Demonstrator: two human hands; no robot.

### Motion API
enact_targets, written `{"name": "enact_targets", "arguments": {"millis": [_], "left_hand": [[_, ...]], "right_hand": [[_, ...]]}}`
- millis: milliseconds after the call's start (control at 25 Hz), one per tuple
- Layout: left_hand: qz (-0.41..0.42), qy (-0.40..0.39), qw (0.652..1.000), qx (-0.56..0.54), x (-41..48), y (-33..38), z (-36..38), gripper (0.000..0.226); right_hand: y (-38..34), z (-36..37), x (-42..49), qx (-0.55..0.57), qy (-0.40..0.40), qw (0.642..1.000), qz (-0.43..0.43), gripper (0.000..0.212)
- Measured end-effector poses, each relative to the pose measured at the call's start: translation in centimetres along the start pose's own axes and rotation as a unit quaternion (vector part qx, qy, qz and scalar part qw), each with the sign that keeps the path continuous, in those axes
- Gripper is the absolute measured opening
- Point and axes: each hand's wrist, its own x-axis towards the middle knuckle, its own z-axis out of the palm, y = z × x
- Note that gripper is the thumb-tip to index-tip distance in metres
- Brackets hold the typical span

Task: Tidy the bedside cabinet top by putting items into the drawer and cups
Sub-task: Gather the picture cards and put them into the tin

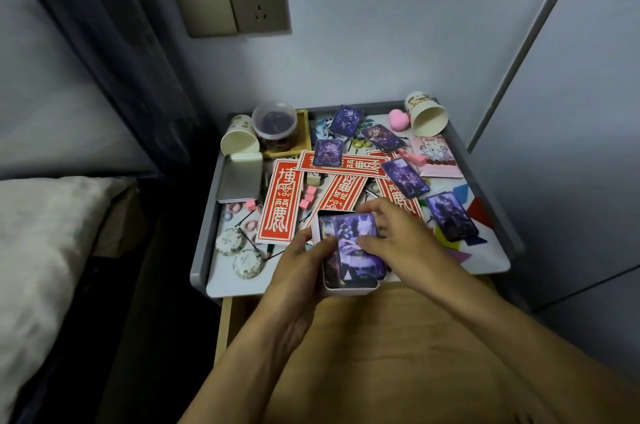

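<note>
Two hands are meeting over a small white rectangular metal tin (346,290) at the front edge of the grey-rimmed white cabinet top (204,243), above the pulled-out pale wooden drawer (381,337). The left hand (301,261) is gripping the tin's left side, thumb curled over its rim. The right hand (398,236) is pinching the stack of glossy purple picture cards (349,250) lying inside the tin, thumb on the top card's face and fingers hooked over the far edge. Flat red paper strips (282,202), loose purple cards (403,177) and a smooth silver tin lid (240,176) are crowding the top, leaving little bare surface. Two cream paper cups (239,139) (427,117) are lying on their sides in the back corners.
</note>
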Motion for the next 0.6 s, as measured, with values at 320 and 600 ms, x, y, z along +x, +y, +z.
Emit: {"name": "enact_targets", "arguments": {"millis": [320,600], "left_hand": [[-0.009,-0.028,1.000,-0.001,-0.5,0.4,-0.1,0.029],[0.021,0.037,0.999,-0.022,-0.3,0.9,-0.8,0.025]], "right_hand": [[-0.3,-0.1,0.1,0.000,0.010,0.999,-0.040,0.028],[0.1,0.0,0.6,-0.101,0.098,0.982,-0.127,0.035]]}}
